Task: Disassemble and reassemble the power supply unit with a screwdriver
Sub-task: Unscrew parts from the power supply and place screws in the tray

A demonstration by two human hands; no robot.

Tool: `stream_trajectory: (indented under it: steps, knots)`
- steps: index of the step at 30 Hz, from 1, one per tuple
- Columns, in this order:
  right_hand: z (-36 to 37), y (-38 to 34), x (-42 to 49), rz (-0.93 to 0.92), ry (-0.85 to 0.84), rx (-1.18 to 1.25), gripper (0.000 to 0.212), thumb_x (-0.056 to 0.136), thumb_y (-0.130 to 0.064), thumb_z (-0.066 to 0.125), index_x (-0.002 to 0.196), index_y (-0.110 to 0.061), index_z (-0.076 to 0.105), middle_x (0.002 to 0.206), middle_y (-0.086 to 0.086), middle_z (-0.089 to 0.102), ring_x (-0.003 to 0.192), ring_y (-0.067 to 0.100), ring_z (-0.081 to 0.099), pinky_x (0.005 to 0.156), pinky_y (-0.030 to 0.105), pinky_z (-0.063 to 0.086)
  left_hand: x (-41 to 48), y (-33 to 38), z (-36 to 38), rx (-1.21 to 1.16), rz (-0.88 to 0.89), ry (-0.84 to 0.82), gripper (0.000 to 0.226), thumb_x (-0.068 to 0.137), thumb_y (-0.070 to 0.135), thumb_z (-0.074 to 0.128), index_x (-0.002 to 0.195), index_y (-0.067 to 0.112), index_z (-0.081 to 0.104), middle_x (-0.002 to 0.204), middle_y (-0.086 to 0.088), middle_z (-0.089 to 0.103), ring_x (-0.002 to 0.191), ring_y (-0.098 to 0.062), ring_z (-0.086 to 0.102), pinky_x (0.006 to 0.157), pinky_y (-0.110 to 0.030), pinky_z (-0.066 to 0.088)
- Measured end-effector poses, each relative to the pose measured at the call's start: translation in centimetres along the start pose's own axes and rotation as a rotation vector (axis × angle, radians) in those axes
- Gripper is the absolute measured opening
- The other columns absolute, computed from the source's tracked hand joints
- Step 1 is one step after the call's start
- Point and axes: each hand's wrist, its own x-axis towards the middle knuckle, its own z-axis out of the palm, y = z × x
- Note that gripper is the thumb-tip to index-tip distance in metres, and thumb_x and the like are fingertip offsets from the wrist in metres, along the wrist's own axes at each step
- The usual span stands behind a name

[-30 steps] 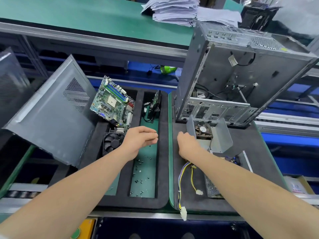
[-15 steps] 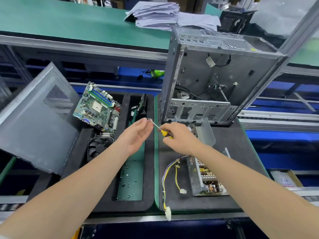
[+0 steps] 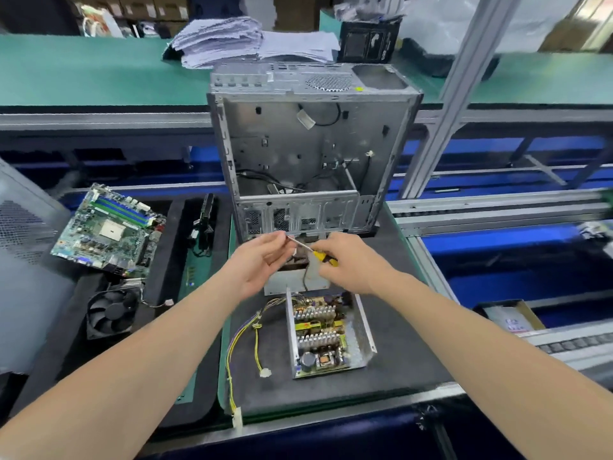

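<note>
The opened power supply unit (image 3: 326,336) lies on the dark mat with its circuit board bare and its yellow cable bundle (image 3: 243,340) trailing to the left. Its metal cover with the fan (image 3: 298,277) rests just behind it, under my hands. My right hand (image 3: 348,263) grips the yellow handle of a screwdriver (image 3: 315,252). My left hand (image 3: 262,263) pinches the tip of the screwdriver's shaft; whether a screw sits between the fingers is hidden.
An empty computer case (image 3: 308,154) stands upright behind my hands. A motherboard (image 3: 109,230) and a black fan (image 3: 111,312) lie on the left tray beside a grey side panel (image 3: 23,260). A cardboard box (image 3: 510,315) sits at the right.
My right hand picked up the screwdriver and both hands came together at its tip. The view swung so the power supply unit and case sit in the centre.
</note>
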Motion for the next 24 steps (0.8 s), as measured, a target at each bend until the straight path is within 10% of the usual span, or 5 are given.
stream_trajectory:
  steps: [6, 24]
  knots:
    - [-1.8, 5.4, -2.8, 0.025, 0.062, -0.258, 0.053, 0.101, -0.025, 0.052, 0.153, -0.032, 0.047, 0.113, 0.001, 0.048, 0.093, 0.028, 0.06, 0.069, 0.038, 0.049, 1.5, -2.8, 5.2, 0.096, -0.021, -0.003, 0.019, 0.097, 0.008, 0.069, 0.113, -0.003, 0.068, 0.108, -0.018, 0.076, 0.099, -0.022, 0.076, 0.081, -0.025, 0.061]
    - [-1.0, 13.2, -6.5, -0.002, 0.043, 0.089, 0.05, 0.097, -0.012, 0.056, 0.145, -0.028, 0.055, 0.107, -0.001, 0.049, 0.093, 0.021, 0.056, 0.089, 0.045, 0.053, 1.2, -6.3, 11.7, 0.055, -0.241, 0.13, 0.019, 0.089, 0.017, 0.078, 0.1, 0.002, 0.071, 0.107, -0.017, 0.077, 0.096, -0.026, 0.078, 0.071, -0.03, 0.064]
